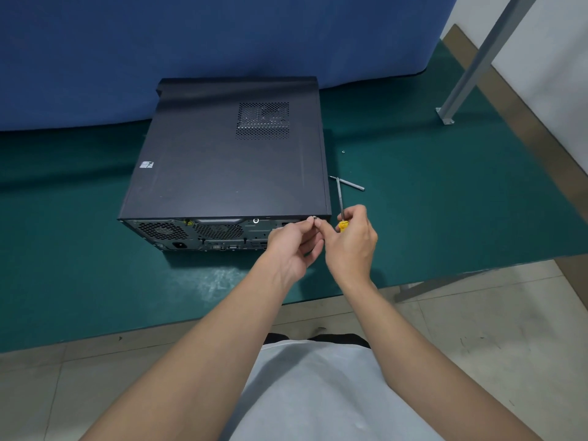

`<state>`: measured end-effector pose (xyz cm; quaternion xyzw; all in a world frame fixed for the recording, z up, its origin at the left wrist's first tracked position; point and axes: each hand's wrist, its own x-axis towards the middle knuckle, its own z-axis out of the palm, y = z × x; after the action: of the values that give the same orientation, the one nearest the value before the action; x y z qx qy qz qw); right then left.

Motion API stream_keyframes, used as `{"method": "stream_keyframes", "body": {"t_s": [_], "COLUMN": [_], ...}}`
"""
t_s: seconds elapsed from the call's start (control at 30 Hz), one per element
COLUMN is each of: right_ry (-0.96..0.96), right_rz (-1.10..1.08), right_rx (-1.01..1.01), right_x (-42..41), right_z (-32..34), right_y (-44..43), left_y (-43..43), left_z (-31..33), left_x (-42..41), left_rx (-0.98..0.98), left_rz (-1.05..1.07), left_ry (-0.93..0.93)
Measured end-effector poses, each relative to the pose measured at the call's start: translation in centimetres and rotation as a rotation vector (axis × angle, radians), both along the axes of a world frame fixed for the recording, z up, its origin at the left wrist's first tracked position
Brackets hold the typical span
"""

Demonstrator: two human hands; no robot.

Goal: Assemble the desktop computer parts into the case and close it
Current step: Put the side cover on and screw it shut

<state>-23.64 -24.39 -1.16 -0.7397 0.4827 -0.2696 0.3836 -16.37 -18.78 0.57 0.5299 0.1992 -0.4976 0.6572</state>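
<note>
Our computer case (pixel 222 160) lay on its side on the green bench (pixel 429 202), panel on, back toward us. At the back's upper right corner our left hand (pixel 292 249) pinched a small screw (pixel 314 218). Our right hand (pixel 350 246), fingertips meeting the left's, gripped a yellow-handled screwdriver (pixel 340 198), shaft pointing up. A metal rod (pixel 350 183) lay just beside the case.

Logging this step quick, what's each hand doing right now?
Left hand: pinching a small screw at the rear corner of the case.
Right hand: gripping the yellow-handled screwdriver.
</note>
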Motion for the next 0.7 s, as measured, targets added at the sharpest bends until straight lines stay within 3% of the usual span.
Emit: {"method": "stream_keyframes", "body": {"t_s": [0.27, 0.47, 0.7], "right_ry": [0.109, 0.125, 0.166], "right_rz": [0.182, 0.218, 0.211], "right_rx": [0.186, 0.065, 0.074], "right_x": [-3.4, -4.2, -3.9], "right_z": [0.4, 1.2, 1.3], "right_y": [1.9, 3.2, 3.5], "left_y": [-0.2, -0.1, -0.1], "left_z": [0.3, 0.3, 0.6], "left_x": [0.0, 0.1, 0.1], "left_rx": [-0.027, -0.038, -0.085], "left_rz": [0.026, 0.016, 0.074], "left_ry": [0.051, 0.042, 0.105]}}
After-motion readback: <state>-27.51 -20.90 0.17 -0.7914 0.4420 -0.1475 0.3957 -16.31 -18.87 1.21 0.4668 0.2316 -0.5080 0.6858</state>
